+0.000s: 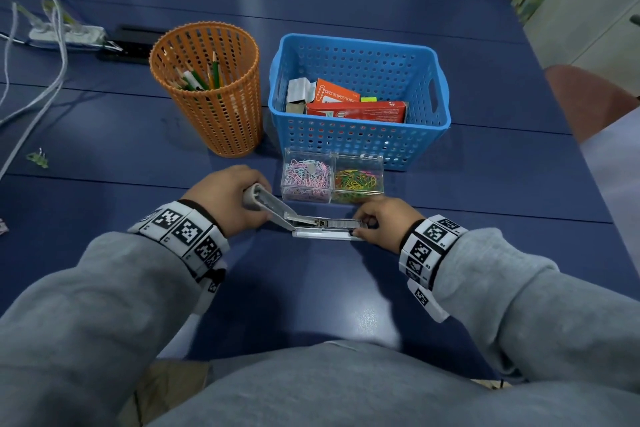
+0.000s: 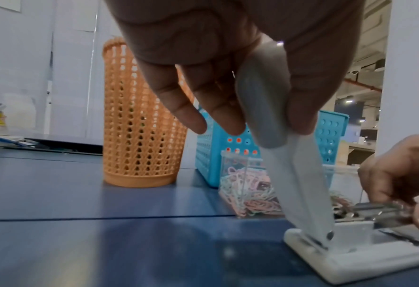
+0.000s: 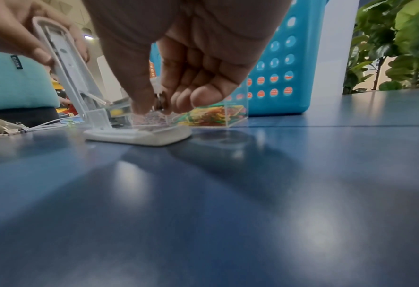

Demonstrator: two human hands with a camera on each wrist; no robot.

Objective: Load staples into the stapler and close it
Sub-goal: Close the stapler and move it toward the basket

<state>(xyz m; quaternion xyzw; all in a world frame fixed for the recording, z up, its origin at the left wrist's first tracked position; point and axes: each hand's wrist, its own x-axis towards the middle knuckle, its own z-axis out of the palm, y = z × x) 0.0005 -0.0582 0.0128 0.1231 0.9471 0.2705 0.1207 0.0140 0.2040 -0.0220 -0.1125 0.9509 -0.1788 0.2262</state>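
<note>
On the glossy blue bench (image 1: 311, 288), the left hand (image 1: 225, 198) grips the white plastic stapler (image 1: 322, 234)'s raised rounded lid; the right hand (image 1: 381, 222) pinches its metal magazine's right end.

I am seeing a glossy blue table (image 1: 311, 288) throwing back light patches; the stapler (image 1: 323, 230) is showing matt pale plastic around a shiny metal channel; the perforated orange cup (image 1: 207, 97) and blue basket (image 1: 360, 135) are looking like plastic; my sleeves (image 1: 104, 305) are looking like soft grey cloth.
</note>
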